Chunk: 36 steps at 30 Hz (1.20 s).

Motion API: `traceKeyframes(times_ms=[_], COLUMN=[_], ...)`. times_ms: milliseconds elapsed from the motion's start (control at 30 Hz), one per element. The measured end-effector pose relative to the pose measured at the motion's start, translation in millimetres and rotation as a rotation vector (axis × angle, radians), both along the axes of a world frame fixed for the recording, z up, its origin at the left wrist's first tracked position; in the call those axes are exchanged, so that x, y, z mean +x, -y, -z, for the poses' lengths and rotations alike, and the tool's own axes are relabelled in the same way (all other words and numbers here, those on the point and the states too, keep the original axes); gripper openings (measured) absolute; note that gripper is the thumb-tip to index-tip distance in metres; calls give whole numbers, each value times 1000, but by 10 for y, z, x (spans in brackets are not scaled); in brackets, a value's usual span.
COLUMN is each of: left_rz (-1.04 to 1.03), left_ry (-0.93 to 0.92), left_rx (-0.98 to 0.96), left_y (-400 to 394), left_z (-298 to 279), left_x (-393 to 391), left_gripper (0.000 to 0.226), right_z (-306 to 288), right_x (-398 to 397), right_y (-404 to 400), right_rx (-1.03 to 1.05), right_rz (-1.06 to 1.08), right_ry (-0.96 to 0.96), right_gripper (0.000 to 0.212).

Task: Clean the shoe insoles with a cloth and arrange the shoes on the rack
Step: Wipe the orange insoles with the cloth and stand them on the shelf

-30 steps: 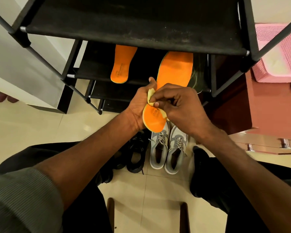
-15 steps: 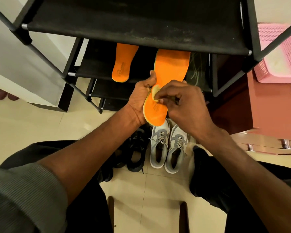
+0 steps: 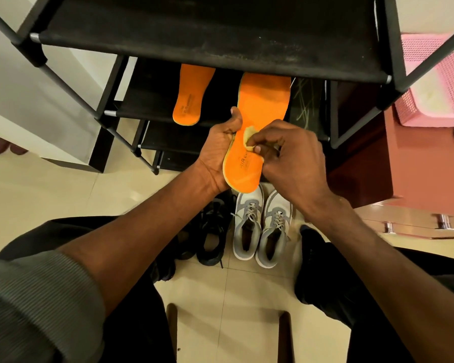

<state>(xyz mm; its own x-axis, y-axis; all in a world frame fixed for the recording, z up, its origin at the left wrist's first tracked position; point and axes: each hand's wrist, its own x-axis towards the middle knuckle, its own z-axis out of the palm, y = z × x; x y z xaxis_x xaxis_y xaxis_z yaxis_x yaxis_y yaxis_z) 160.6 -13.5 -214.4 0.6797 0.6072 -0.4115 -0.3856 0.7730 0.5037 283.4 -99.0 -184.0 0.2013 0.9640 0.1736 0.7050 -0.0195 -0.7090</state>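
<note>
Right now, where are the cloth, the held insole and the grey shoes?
cloth (image 3: 247,134): head view, its yellow fold.
held insole (image 3: 265,100): head view, forefoot.
grey shoes (image 3: 247,226): head view, left shoe's laces.

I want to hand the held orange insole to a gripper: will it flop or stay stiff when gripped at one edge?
Probably fairly stiff: the left hand grips the held insole at one edge, yet its toe end stands out unsagging. Likely light, since that single grip carries it. It may flex slightly under the cloth.

Warm, dim indoor light — soft glare on the glossy cream floor tiles (image 3: 63,195); wide-angle bending at the edges, grey ribbed sleeve (image 3: 37,305) blurred.
</note>
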Motion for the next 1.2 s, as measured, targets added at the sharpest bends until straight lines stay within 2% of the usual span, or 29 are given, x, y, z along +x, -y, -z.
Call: traceKeyframes(times_ms=[133,267,400,433,533,567,667,700,833,867,967,1000,1100,1133,1200], left_rz=[-25,-22,-9,-11,-10,-8,-29,-25,-2,-8,-27,-26,-5,-14,-17], left_ry=[41,17,24,-8,-79,-54,-39,-37,-20,-10,-35,-52,-55,-52,-43], left_rx=[-45,-35,-47,-41,-39,-49,-67,-69,-62,-73,-91,-80,-74,-86,-74], left_y=[-9,7,1,2,55,63,66,64,112,112,78,73,107,105,97], left_z=[8,10,-3,-12,-64,-71,-101,-101,-110,-111,-109,-106,-137,-127,-129], left_x=[-23,5,-21,-24,-7,0,-10,-15,-3,3,-13,-15,-11,-14,-27], left_gripper=[56,55,59,59,64,66,51,48,65,66,55,53,60,61,55], right_z=[-41,16,-35,-36,-13,-6,-43,-39,2,7,-28,-26,-13,-16,-48], right_x=[-131,-74,-130,-125,-3,22,-87,-111,-9,1,-86,-90,-7,11,-17], right_y=[77,23,38,36,-13,-30,28,44,-19,-28,31,38,-15,-31,-23], right_rx=[21,20,-24,-36,-49,-52,-42,-39,-67,-67,-65,-64,-66,-70,-79], right_rz=[-250,-6,-236,-224,10,15,-234,-249,24,-5,-227,-211,-14,-29,-195], right_ry=[-149,7,-176,-162,57,45,-128,-139,64,45,-165,-162,48,54,-76], right_gripper=[27,22,23,23,21,21,25,26,22,22,23,23,21,21,23])
